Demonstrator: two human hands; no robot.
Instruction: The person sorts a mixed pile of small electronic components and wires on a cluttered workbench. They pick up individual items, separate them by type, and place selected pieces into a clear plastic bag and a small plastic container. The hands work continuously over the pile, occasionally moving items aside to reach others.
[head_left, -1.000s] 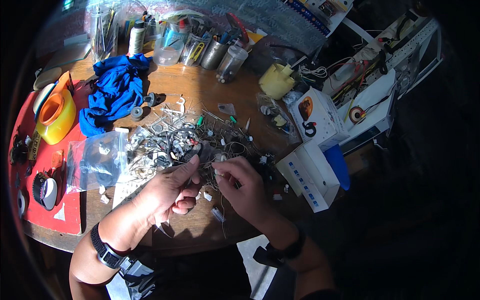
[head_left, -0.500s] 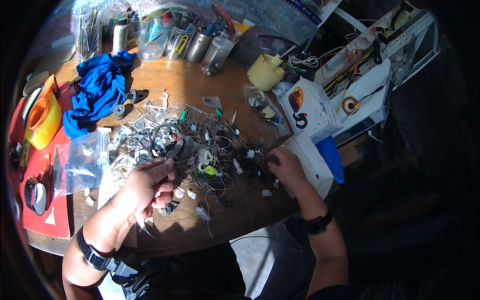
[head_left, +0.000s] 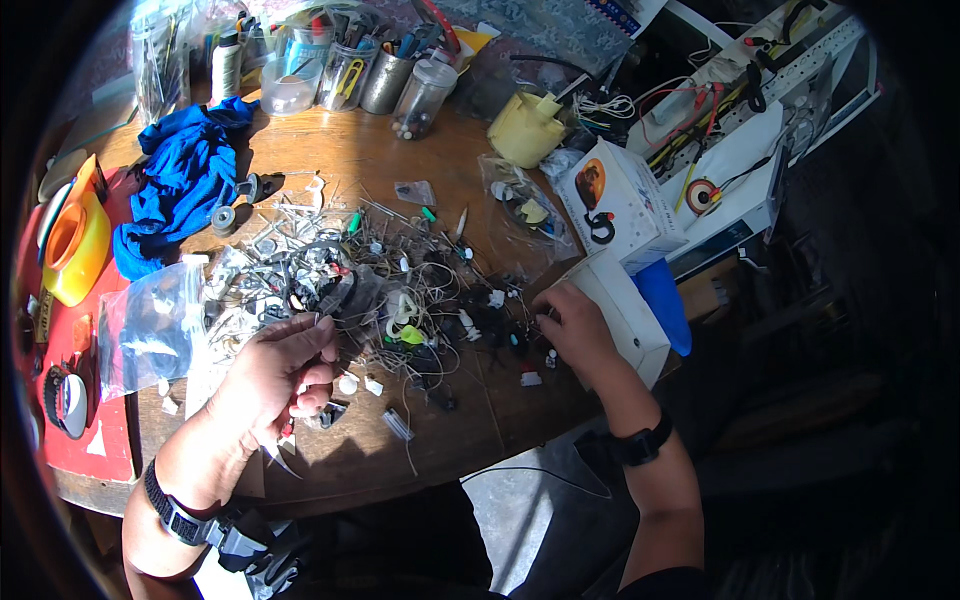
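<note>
A heap of small parts [head_left: 290, 255], with thin wires, metal pieces and white plastic bits, spreads over the middle of the wooden table. At its near left edge is my left hand [head_left: 285, 370], fingers curled and thumb pressed to the forefinger. Whatever is in that pinch is too small to make out. My right hand [head_left: 572, 325] reaches down at the heap's right end, beside an open white box [head_left: 630, 325]. Its bent fingers close among small dark parts; their tips are partly hidden. A bright green piece [head_left: 410, 335] lies between the hands.
A blue cloth [head_left: 190, 170] and a clear plastic bag [head_left: 150, 330] lie on the left, near a red board [head_left: 95, 430]. Jars and cups of tools, including a metal cup [head_left: 385, 82], line the back. A yellow container [head_left: 525, 130] and a printed carton [head_left: 625, 205] stand at right.
The whole view has shifted slightly. Both hands keep nearly the same pose and place over the parts, and nothing else has visibly moved.
</note>
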